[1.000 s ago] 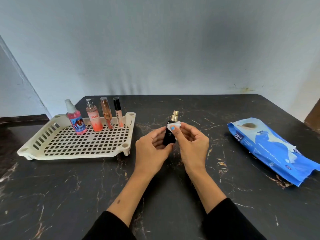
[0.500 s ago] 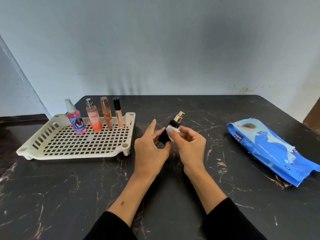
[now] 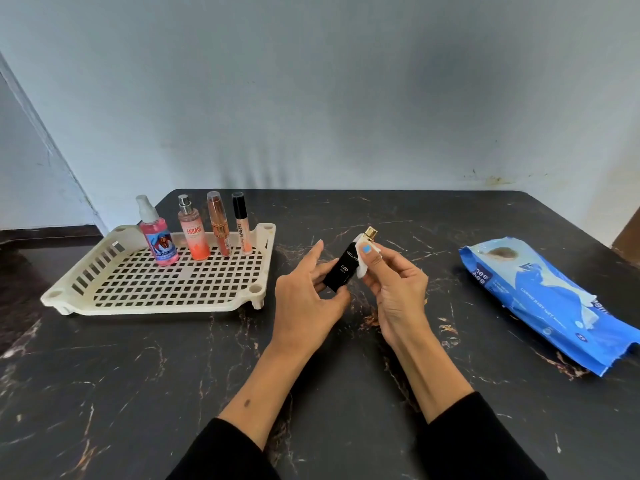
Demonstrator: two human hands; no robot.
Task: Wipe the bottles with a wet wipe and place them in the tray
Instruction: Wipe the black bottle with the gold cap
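Note:
A small black bottle (image 3: 344, 268) with a gold cap is tilted to the right above the table's middle. My left hand (image 3: 308, 296) holds its lower end. My right hand (image 3: 398, 289) presses a small folded white wet wipe (image 3: 362, 266) against the bottle's upper right side, thumb on top. To the left stands a cream slotted tray (image 3: 114, 299). Along its far edge stand a pink spray bottle (image 3: 157, 237), a peach bottle (image 3: 193, 233), an orange tube (image 3: 219, 225) and a lip gloss (image 3: 241, 225), all upright.
A blue pack of wet wipes (image 3: 550, 299) lies at the right on the black marbled table (image 3: 138, 393). A pale wall rises right behind the table's far edge. My black sleeves enter from the bottom.
The black bottle has tipped from nearly upright to leaning right and turned so its label faces me. The wipe has slid from the bottle's neck down its side.

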